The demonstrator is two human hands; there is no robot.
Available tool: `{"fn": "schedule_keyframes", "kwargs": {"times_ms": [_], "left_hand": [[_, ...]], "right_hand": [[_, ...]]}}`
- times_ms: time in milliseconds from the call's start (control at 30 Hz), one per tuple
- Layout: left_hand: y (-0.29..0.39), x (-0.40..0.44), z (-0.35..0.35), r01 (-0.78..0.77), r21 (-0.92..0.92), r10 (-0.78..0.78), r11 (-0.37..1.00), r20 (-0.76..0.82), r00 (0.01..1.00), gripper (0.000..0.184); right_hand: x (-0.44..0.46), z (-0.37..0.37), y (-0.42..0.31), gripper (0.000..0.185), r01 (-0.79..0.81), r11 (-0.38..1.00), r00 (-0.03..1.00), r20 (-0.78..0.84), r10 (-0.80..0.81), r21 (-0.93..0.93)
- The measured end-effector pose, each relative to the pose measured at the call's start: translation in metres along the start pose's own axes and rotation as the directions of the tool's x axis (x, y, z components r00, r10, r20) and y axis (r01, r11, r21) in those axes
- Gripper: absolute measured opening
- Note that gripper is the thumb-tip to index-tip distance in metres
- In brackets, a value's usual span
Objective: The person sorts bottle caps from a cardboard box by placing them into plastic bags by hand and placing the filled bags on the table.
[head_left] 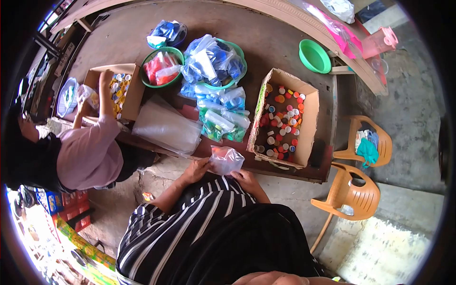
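dark number plate (65, 59), way up-left of the left hand's fingers (204, 163): ends in "AN", digits kinda too fuzzy to call | red-blue packs (53, 201), down-left of them: print's too tiny to read

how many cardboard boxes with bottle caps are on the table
2: one box at the right of the table, the other box at the left, partly hidden by another person's arm.

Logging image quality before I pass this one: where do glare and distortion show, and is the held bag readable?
Head view: fisheye distortion, with black corners and a bowed pale rail; head view: washed-out glare at lower left, plus bright floor at lower right; head view: the clear bag carries reflections, yet reddish contents show through.
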State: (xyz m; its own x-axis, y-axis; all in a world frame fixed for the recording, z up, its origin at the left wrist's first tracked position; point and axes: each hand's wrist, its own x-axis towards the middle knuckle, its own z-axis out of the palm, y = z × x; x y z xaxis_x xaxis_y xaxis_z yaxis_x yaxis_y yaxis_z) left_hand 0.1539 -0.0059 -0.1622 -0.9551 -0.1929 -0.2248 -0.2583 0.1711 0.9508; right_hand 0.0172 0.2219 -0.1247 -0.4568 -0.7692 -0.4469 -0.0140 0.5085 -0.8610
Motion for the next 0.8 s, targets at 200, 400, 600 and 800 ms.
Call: {"fn": "schedule_keyframes", "kwargs": {"times_ms": [200,400,600,800], "left_hand": [[0.003,-0.013,0.019,0.005,-0.025,-0.009,1.0,-0.163,0.987,0.024],[0.019,-0.023,0.032,-0.031,-0.032,0.021,0.999,-0.263,0.965,0.023],[0.034,-0.045,0.057,-0.035,0.072,0.06,0.997,-0.389,0.919,0.018],[0.031,-0.065,0.078,-0.11,0.237,0.216,0.965,-0.481,0.85,0.012]], "right_hand": [[0.011,0.012,0.038,0.037,0.02,1.0,0.996,-0.086,-0.018,0.019],[0.002,0.005,0.042,0.038,0.016,0.994,0.994,-0.104,-0.027,-0.107],[-0.027,0.016,0.033,0.074,0.36,0.909,0.805,-0.422,-0.417,-0.212],[-0.053,0.009,-0.03,0.047,0.452,0.612,0.589,-0.298,-0.751,-0.649]]}}
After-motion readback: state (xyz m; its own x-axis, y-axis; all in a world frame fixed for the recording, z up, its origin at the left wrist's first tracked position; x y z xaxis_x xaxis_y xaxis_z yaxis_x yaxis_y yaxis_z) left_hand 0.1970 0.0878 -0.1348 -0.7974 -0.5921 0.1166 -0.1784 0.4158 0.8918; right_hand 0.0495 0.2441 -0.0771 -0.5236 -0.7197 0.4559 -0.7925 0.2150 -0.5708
